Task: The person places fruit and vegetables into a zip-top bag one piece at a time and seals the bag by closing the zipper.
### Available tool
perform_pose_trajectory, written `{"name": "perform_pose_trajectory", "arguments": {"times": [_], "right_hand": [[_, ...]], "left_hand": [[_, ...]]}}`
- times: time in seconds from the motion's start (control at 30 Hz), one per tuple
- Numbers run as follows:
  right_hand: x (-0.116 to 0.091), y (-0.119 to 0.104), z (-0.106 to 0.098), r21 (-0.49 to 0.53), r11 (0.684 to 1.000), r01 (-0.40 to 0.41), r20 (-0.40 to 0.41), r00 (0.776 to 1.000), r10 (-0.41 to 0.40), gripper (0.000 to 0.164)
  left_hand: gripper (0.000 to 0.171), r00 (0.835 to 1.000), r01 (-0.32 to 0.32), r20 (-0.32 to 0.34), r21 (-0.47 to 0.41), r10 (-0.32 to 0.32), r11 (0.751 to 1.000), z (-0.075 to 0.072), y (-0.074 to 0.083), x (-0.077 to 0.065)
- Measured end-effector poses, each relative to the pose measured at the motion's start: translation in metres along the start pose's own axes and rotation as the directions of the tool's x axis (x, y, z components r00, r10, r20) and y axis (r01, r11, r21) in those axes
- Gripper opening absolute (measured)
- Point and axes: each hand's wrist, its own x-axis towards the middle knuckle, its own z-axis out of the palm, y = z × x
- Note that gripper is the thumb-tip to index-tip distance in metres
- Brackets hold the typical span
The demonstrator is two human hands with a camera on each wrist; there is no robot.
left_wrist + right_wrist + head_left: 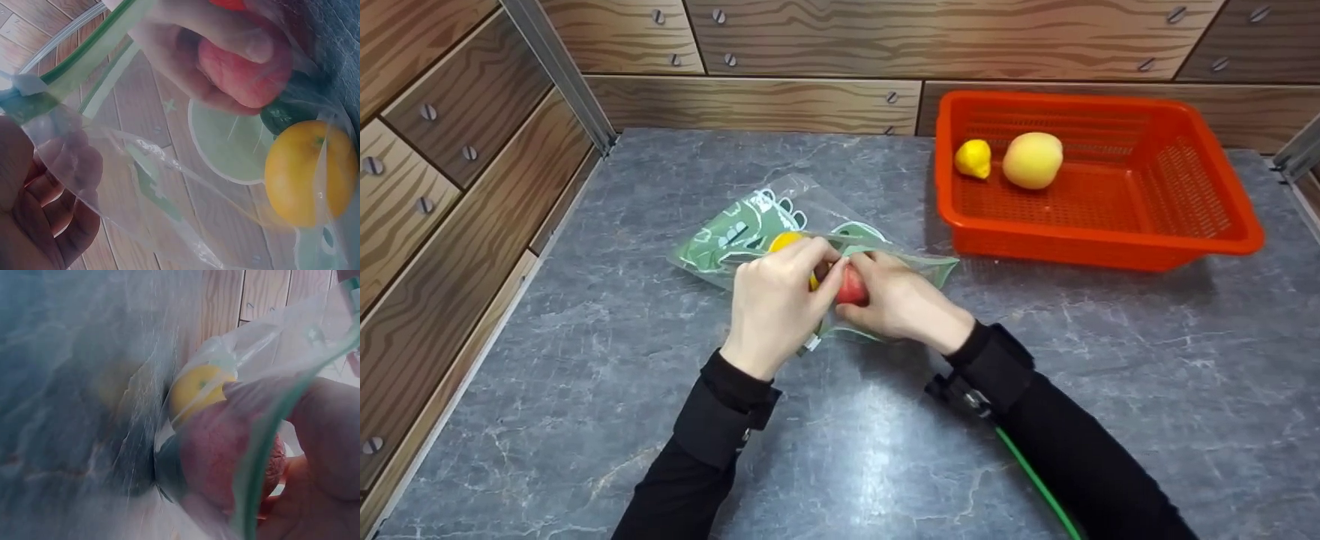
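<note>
A clear zip bag (825,206) with green print and a green zip strip lies on the table under both hands. My left hand (780,304) pinches the edge of its mouth, fingers curled behind the film in the left wrist view. My right hand (904,296) reaches into the mouth and grips a round pinkish-red fruit (247,67) between thumb and fingers. Inside the bag, an orange (311,171) rests beside a dark green rounded thing (289,109), which is partly hidden by the red fruit. Something orange-red shows behind the right fingers in the left wrist view.
An orange-red plastic basket (1072,244) stands at the back right, holding a small yellow lemon-like fruit (973,159) and a larger pale yellow fruit (1033,160). Wood-patterned panels (810,37) close off the back and left of the grey marbled table (585,390).
</note>
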Motion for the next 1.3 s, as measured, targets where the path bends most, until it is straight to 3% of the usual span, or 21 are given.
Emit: {"name": "perform_pose_trajectory", "arguments": {"times": [0.17,0.63,0.9,1.13,1.3], "right_hand": [[0.011,-0.002,0.004,-0.013,1.0,-0.022,0.003,1.0,0.022,0.031],[0.014,-0.002,0.01,-0.077,0.997,-0.007,-0.04,0.999,0.003,0.034],[-0.001,-0.007,-0.006,-0.138,0.988,0.065,-0.109,0.991,-0.08,0.04],[-0.02,-0.009,-0.025,-0.172,0.983,0.069,-0.094,0.992,-0.086,0.052],[-0.038,-0.004,-0.035,-0.145,0.985,0.089,-0.095,0.99,-0.104,0.047]], "left_hand": [[0.008,1.0,0.001,-0.006,0.0,-0.001,1.0,0.0,0.001,0.0],[0.009,1.0,0.01,0.004,0.007,-0.01,1.0,0.0,-0.001,-0.001],[0.011,1.0,0.008,-0.004,0.007,-0.008,1.0,-0.001,-0.001,0.0],[0.01,1.0,0.005,-0.008,0.011,-0.005,1.0,-0.002,-0.002,0.0],[0.012,1.0,0.001,-0.004,0.012,-0.001,1.0,-0.002,-0.002,0.0]]}}
